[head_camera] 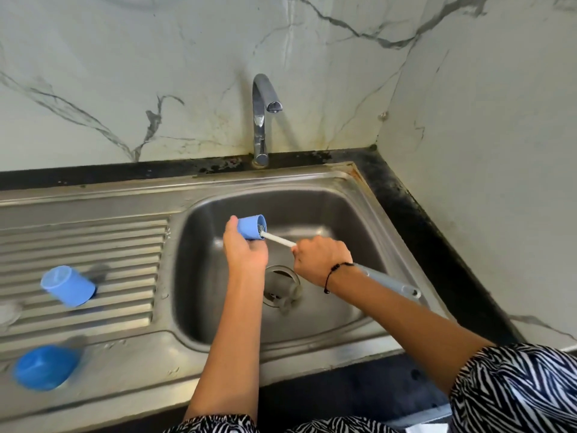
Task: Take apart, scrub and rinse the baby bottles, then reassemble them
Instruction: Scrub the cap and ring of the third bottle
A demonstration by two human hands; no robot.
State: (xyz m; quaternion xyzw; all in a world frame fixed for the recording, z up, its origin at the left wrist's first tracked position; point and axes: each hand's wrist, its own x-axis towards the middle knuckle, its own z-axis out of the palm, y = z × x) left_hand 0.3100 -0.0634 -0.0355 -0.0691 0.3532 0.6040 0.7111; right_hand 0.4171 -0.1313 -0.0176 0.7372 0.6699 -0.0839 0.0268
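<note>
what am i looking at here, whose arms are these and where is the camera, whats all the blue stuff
There is no machine: these are a person's own arms, filmed by one wide-angle camera worn on their head, looking down at a steel sink. The left hand grips a small blue cup-shaped bottle part over the basin. The right hand holds a bottle brush whose bristle end is inside that part; its grey handle sticks out past the wrist. On the ribbed drainboard to the left lie two more blue pieces: a capped one on its side and a darker blue one nearer the front edge. No water is visible at the tap.
</note>
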